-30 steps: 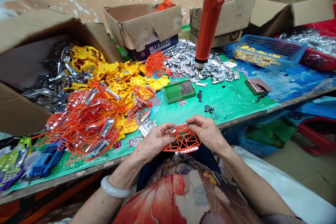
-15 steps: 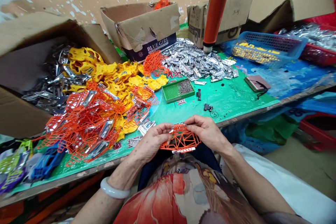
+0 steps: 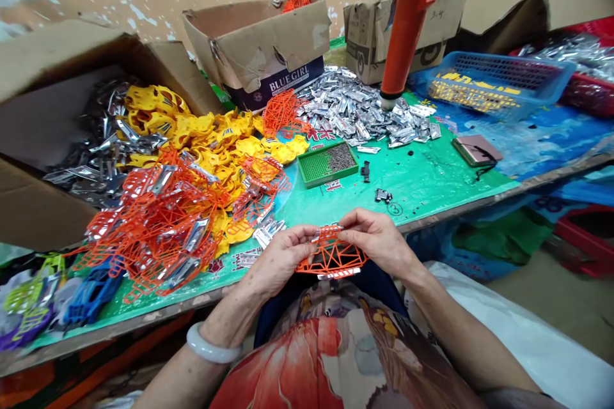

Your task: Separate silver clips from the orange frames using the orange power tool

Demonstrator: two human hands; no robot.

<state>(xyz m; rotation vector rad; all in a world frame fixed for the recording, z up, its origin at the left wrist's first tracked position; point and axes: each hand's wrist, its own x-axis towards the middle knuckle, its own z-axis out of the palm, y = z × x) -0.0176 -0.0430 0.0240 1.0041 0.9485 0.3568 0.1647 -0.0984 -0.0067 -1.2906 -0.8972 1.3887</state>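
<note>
An orange plastic lattice frame (image 3: 333, 257) with silvery pieces on it is held over my lap, just off the table's front edge. My left hand (image 3: 285, 254) pinches its left upper side between thumb and fingers. On the opposite upper side, my right hand (image 3: 377, 239) grips it the same way, fingertips close to the left ones. Whatever small part may lie under the fingertips is hidden. Beyond the hands stands a green tray (image 3: 327, 165) of tiny metal pieces, probably screws. Two small black parts (image 3: 382, 195) lie to its right.
Tangled orange frames (image 3: 163, 217) and yellow shells (image 3: 215, 153) heap up on the left. Silver pieces (image 3: 350, 102) are piled behind the tray. An orange power tool (image 3: 412, 25) hangs over that pile. Cardboard boxes (image 3: 268, 45) line the wall; a blue basket (image 3: 484, 86) stands right.
The camera view has shifted slightly, and the hanging orange tool and black cable sit differently in it. Both hands keep their grip on the frame, with barely any movement.
</note>
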